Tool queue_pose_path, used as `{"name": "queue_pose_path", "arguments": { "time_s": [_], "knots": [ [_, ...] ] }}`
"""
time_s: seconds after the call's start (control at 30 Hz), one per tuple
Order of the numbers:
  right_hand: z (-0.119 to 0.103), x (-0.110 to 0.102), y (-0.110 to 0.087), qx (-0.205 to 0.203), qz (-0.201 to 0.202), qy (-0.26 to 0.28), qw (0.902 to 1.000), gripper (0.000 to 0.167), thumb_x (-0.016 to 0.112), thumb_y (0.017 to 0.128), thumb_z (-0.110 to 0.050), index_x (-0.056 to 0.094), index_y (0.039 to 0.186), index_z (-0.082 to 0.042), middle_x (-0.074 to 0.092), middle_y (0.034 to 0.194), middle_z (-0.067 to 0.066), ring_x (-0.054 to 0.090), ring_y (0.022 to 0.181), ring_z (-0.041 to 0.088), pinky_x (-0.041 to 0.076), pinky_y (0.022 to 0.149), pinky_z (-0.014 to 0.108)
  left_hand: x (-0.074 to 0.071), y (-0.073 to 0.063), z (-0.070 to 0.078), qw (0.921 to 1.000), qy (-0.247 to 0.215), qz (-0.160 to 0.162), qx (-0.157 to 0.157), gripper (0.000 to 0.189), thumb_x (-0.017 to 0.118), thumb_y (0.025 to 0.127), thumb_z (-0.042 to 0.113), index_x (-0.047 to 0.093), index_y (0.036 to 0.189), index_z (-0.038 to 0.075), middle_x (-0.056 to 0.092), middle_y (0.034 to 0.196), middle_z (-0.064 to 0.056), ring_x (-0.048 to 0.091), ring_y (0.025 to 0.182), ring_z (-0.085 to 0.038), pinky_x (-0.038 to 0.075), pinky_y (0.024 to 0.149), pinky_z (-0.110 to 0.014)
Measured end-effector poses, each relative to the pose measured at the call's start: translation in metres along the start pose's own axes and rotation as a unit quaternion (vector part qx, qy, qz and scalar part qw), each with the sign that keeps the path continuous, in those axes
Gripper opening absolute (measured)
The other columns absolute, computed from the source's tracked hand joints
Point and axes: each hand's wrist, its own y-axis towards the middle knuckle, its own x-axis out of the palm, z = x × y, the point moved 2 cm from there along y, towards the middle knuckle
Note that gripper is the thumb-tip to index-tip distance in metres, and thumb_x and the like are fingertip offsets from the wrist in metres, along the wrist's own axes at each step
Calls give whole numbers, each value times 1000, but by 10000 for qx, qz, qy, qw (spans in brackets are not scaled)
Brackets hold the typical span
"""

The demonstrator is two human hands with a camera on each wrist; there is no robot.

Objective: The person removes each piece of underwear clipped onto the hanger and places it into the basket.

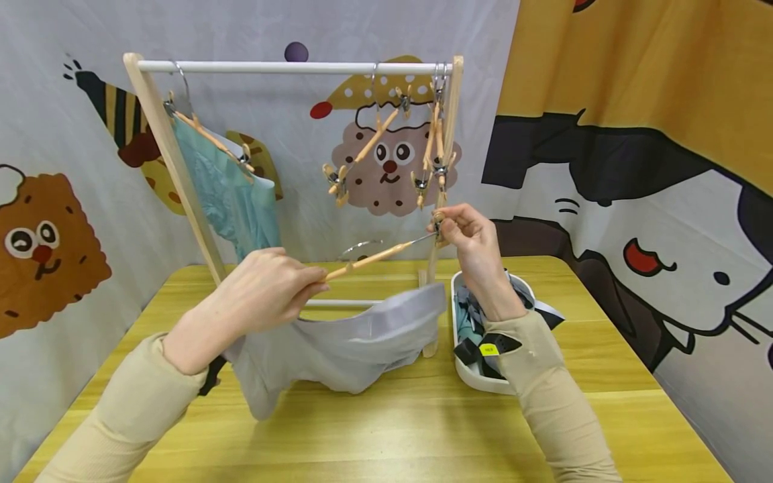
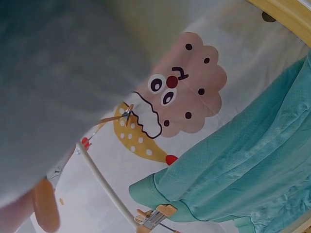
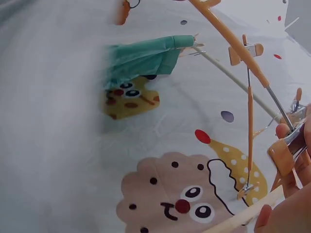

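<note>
Left hand (image 1: 272, 285) gripped the hanger (image 1: 370, 259), right hand (image 1: 477, 249) pinched its clip (image 3: 282, 157) — cloth (image 1: 344, 359) below looked soft, best held by the band (image 1: 410, 309).

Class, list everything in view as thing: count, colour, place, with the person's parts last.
Table: one, yellow, lower half
Rack: one, pale wood and white, on the table
Held hanger: one, tan, before the rack
Grey garment: one, grey, below the held hanger
Teal garment: one, teal, rack's left end
Other hangers: four or more, tan, on the rack
Tub: one, white, table's right side
Clothes: several, teal and grey, in the tub
Cartoon cloth: count unclear, multicoloured, background
Dark items: two or more, black, flanking the grey garment
Left hand: one, bare, gripping the held hanger's left part
Right hand: one, bare, pinching its right end
Sleeves: two, beige, foreground
</note>
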Motion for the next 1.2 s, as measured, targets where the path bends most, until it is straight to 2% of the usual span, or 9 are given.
{"name": "queue_pose_path", "arguments": {
  "time_s": [0.17,0.27,0.33,0.5,0.57,0.67,0.73,0.93,1.2],
  "knots": [
    [0,-2,-3,215,-187,-1157,9929,22,55,94,-26,65,107,-10,68,93,-5,63,88,6,50,78,24,1,-1,-1,10000,-29,-48,-15,17,67,86,16,60,71,16,43,49,9,31,48,-10,32,52,-27],
    [-1,1,-7,-570,-143,-2704,9610,32,49,99,-23,60,121,-3,66,107,8,57,100,16,45,90,34,2,-1,-2,10000,5,-56,-13,19,67,86,16,58,69,15,43,49,8,30,47,-10,33,52,-27],
    [-1,6,-10,-1540,79,-3844,9102,38,47,100,-24,56,128,-1,62,117,17,52,109,26,39,94,42,2,0,-3,10000,21,-44,-13,22,66,86,16,56,68,15,42,48,8,30,48,-11,32,52,-27],
    [-2,27,-21,-3674,480,-5766,7282,42,43,100,-35,58,126,-5,60,125,16,49,121,34,35,104,51,2,3,-5,10000,-51,4,10,29,65,88,15,48,64,16,35,48,8,28,48,-11,31,52,-27],
    [-1,36,-26,-4193,389,-6148,6668,39,45,100,-36,64,120,-10,64,121,11,53,120,31,33,108,51,1,4,-5,10000,-91,0,16,27,64,88,16,50,66,16,37,49,8,30,48,-10,33,52,-28],
    [1,46,-31,-4631,149,-6362,6169,29,51,97,-32,69,110,-13,69,107,6,61,108,26,39,106,47,1,6,-4,10000,-74,-26,14,22,64,89,17,54,69,16,42,50,8,34,48,-11,36,54,-30],
    [3,50,-32,-4734,-46,-6259,6197,21,57,94,-26,71,102,-12,70,93,5,64,91,23,49,92,40,2,6,-4,10000,-31,-51,14,19,64,89,17,57,71,16,46,51,8,36,49,-12,37,55,-30],
    [9,50,-34,-4710,-368,-5596,6810,10,61,89,-13,69,86,-7,59,70,5,48,62,21,42,55,31,4,4,-4,9996,-36,-194,-200,9,65,89,22,67,83,15,64,63,7,49,51,-9,39,58,-29],
    [9,43,-34,-4778,-200,-5548,6808,10,63,88,-10,69,83,-5,60,67,6,48,59,22,38,52,30,-11,-13,-17,9927,-202,-615,-1018,42,67,87,35,63,123,13,73,105,-6,67,87,-23,47,76,-42]
  ]
}}
